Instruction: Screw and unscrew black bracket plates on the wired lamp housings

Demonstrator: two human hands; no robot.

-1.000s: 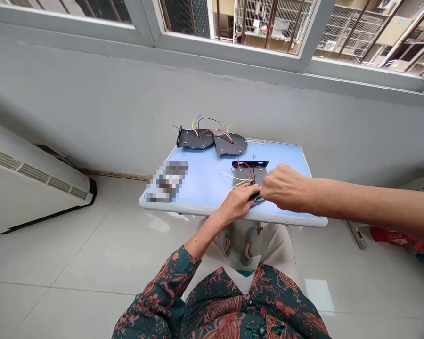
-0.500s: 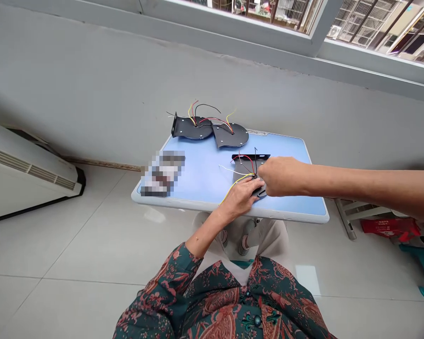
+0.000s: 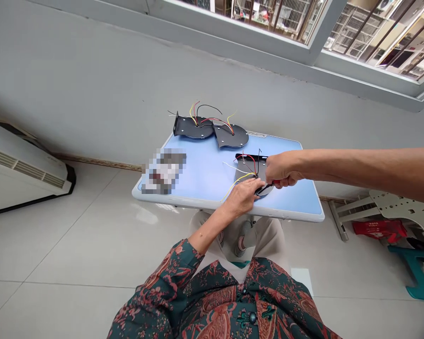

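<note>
Pale wall (image 3: 102,84) behind, barred window (image 3: 268,28) above it, tiled floor (image 3: 70,254) below. White unit (image 3: 24,160) on floor, well off the tabletop's left edge. Tabletop (image 3: 205,165): blue, pale rim, far edge by wall. Person at near edge, patterned shirt (image 3: 212,306), light trousers (image 3: 268,235). Right of tabletop, on floor: teal stool (image 3: 415,270), red bag (image 3: 379,230).

Three black plates, each one end rounded, other end a bent flange. Left plate (image 3: 189,127) at far-left corner, flange toward left edge. Middle plate (image 3: 229,135) beside it along far edge; touching or overlapping, can't tell. Work plate (image 3: 246,168) right of centre, rounded end toward near edge, flange toward far edge.

Pixelated item (image 3: 164,172) by left edge, near-left corner; too blurred to name.

Right hand (image 3: 284,167): fingers clenched round a tool, over right side of work plate; bare forearm comes in across right edge. Left hand (image 3: 243,193): fingers laid on work plate's near-left part; can't tell if gripping. Tool (image 3: 266,189): dark shaft, reddish handle, slanted down to plate beside left fingertips; exact contact hidden. Thin wires (image 3: 245,174) rise from plate's middle: yellow, white, red, black.
</note>
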